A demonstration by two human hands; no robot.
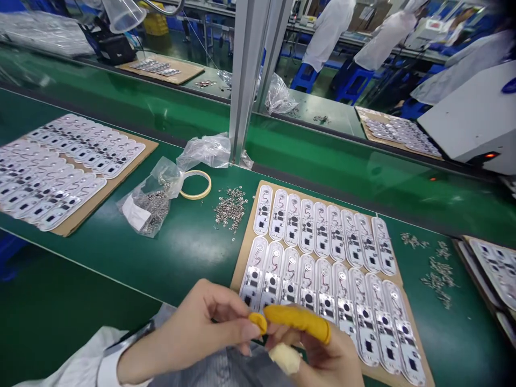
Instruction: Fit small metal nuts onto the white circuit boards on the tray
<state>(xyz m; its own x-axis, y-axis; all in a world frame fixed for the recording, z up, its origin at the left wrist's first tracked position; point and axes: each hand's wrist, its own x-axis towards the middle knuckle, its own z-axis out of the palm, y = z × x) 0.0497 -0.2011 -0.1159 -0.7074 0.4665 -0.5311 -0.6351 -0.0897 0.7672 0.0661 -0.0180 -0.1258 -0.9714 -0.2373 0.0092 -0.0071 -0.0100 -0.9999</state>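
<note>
My left hand (209, 322) pinches a small rolled yellow finger cot (258, 322) between thumb and fingertips. Close beside it is my right hand (322, 355), its index finger stretched out inside a yellow finger cot (298, 320). A cream-coloured cover (285, 358) wraps the right thumb, which is apart from the index finger; the other right fingers are partly hidden. Both hands are above the near edge of a cardboard sheet (246, 242). Two rows of white oval housings (322, 231) with small circuit boards and wires lie on that sheet.
Small metal parts (230, 209) lie loose beside a tape roll (196, 185) and a clear bag of parts (151, 207). More housings (76, 145) fill a board at left. Screws (439, 274) are scattered at right. A metal post (250, 80) rises behind; people in white coats (328, 32) sit beyond.
</note>
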